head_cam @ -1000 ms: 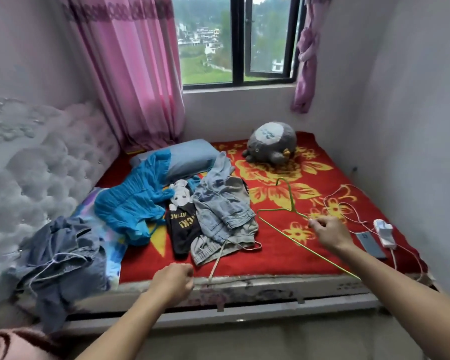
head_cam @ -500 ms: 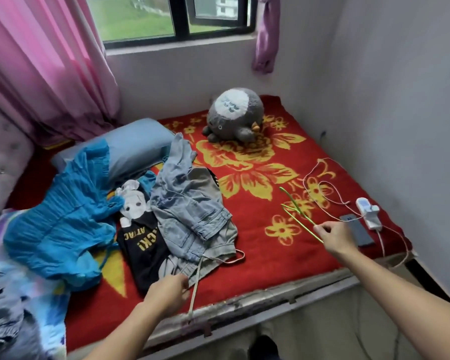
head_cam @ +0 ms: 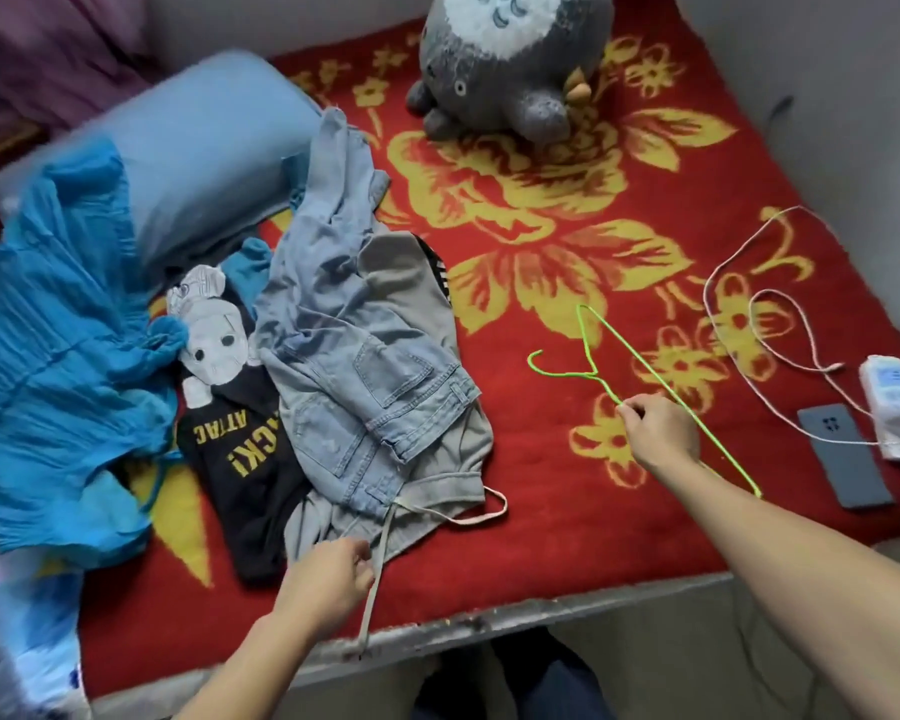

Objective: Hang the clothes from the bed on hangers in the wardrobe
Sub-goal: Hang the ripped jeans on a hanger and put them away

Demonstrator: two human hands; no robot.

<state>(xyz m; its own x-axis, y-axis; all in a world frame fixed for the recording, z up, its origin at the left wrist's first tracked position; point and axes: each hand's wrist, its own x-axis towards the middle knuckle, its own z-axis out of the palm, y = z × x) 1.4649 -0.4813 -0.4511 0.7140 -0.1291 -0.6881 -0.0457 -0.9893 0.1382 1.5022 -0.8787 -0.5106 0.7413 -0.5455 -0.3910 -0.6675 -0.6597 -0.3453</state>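
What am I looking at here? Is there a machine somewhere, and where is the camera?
There is no machine here. These are a person's two bare hands, filmed by a single camera worn on the head, which looks down over a bed. The right hand pinches a green wire hanger. The left hand has its fingers curled at the hem of a grey garment, beside its drawstring; I cannot tell whether it actually grips anything. The clothes to be hung lie on the red flowered blanket: pale jeans on top of the grey garment, a black T-shirt and a blue dress. Also on the bed are a blue pillow, a grey plush toy, a phone and a white device with a cable.
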